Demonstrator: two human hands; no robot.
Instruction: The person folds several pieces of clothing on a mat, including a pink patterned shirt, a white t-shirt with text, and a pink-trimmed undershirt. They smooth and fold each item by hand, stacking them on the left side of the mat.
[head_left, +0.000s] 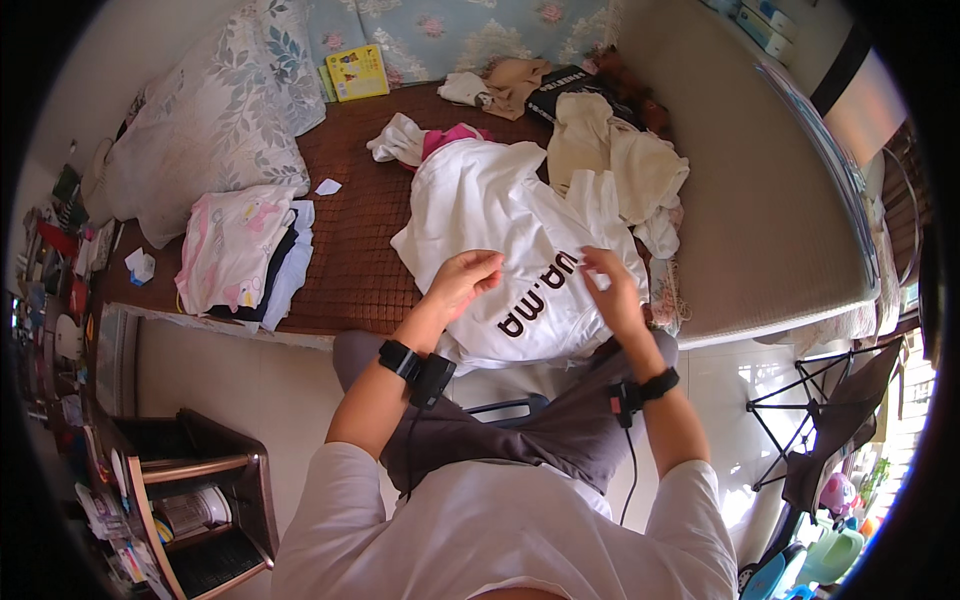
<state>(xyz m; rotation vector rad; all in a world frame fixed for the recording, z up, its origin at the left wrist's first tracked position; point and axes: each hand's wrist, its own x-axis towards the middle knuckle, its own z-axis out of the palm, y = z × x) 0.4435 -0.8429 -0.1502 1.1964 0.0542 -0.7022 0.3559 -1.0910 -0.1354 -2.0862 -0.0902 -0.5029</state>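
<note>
A white shirt with large dark lettering lies spread and wrinkled in front of me, its near end hanging over the front edge of the sofa seat. Over its left part is my left hand, thumb against curled fingers, with no cloth visible in the grip. My right hand is above the right side by the lettering, thumb and fingers apart. Whether either hand touches the fabric is hard to tell. Beyond the shirt a magenta garment and a white piece of cloth peek out.
Folded clothes are stacked on the left of the brown woven seat mat. Cream garments lie in a heap at the back right, near a padded armrest. A yellow book leans against the backrest. A shelf unit stands at lower left.
</note>
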